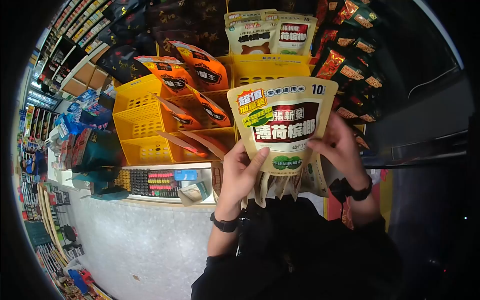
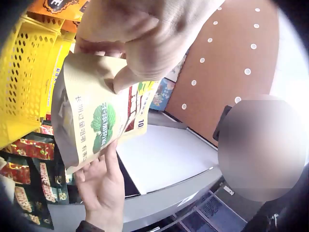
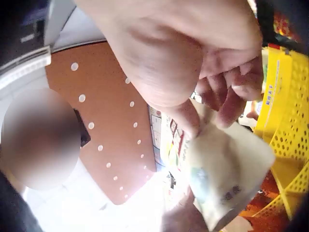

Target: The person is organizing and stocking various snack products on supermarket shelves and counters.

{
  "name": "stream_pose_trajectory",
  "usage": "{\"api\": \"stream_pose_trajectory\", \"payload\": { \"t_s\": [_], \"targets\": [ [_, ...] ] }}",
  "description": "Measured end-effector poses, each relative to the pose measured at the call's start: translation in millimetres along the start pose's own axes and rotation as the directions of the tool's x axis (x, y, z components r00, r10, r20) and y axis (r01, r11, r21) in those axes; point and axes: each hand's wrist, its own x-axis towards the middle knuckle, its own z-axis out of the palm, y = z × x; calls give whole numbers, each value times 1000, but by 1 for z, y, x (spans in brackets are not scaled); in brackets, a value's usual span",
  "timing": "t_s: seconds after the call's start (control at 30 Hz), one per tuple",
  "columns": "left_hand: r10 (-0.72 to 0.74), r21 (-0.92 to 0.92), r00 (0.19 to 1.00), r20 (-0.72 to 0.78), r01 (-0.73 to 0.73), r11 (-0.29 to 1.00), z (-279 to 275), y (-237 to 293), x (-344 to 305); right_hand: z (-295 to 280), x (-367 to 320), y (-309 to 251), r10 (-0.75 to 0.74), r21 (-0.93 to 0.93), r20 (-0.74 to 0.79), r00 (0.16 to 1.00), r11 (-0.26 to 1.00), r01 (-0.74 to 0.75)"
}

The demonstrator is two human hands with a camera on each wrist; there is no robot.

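Note:
A beige pouch [image 1: 285, 112] of betel nut, with a dark red label and green leaf print, is held up in front of the body by both hands. My left hand [image 1: 239, 172] pinches its left edge, the thumb lying across the front. On the opposite edge, my right hand [image 1: 345, 150] grips with its thumb on the front face and its fingers behind. In the left wrist view the pouch [image 2: 91, 113] bulges at its bottom. Several more beige pouches [image 1: 315, 177] show below and behind it, partly hidden.
Yellow perforated bins [image 1: 137, 125] stand ahead, with orange pouches [image 1: 207, 70] in their left compartments. Similar beige pouches [image 1: 250, 32] stand in the bin at the back. Dark green and red packets [image 1: 345, 70] hang at the right. Grey floor [image 1: 145, 245] lies to the left.

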Motion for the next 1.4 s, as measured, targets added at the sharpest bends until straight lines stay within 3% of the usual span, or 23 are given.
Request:
{"api": "stream_pose_trajectory", "payload": {
  "t_s": [0.03, 0.1, 0.17, 0.23, 0.3, 0.4, 0.67, 0.73, 0.9, 1.1, 1.17, 1.2, 1.27, 1.4],
  "targets": [
    [14, 3, 1000, 7, -14, 1000, 3, -1, 3, -4, 6, -8, 49, -36, 59, 997, 998, -47],
    [72, 21, 994, -83, -70, 997, 10, -3, 13, -16, 20, -2, -32, -240, 51, 998, 970, 44],
    [197, 175, 971, -135, -172, 969, 14, -10, 26, -18, 34, -1, -99, -159, -133, 986, 984, 77],
    [242, 392, 955, -171, -160, 906, 17, -7, 32, -26, 57, 5, -225, -229, -325, 918, 961, 154],
    [165, 315, 966, -200, -96, 944, 17, -17, 38, -37, 85, 20, -345, -351, -431, 834, 915, 197],
    [138, 283, 977, -164, -87, 955, 16, -29, 42, -41, 119, 46, -368, -380, -522, 769, 908, 176],
    [67, 270, 978, -196, -11, 963, 15, -35, 31, -31, 133, 53, -395, -515, -489, 778, 851, 108],
    [52, 255, 979, -196, 0, 967, 17, -35, 30, -31, 138, 51, -385, -676, -416, 824, 737, 3],
    [56, 245, 980, -190, -8, 970, 21, -32, 28, -20, 144, 48, -291, -706, -382, 877, 704, -75],
    [43, 224, 976, -213, 6, 975, 18, -34, 19, -16, 146, 36, -366, -808, -270, 891, 590, -2],
    [31, 222, 975, -221, 19, 975, 17, -34, 14, -21, 155, 46, -361, -871, -166, 918, 490, 35],
    [26, 220, 973, -228, 25, 975, 16, -33, 11, -21, 155, 49, -358, -869, -168, 918, 493, 33],
    [37, 224, 970, -241, 19, 974, 16, -32, 5, -19, 157, 54, -362, -808, -341, 867, 585, -73],
    [16, 195, 962, -274, 40, 980, 15, -30, -7, -15, 154, 82, -337, -802, -367, 867, 586, -112]
  ]
}}
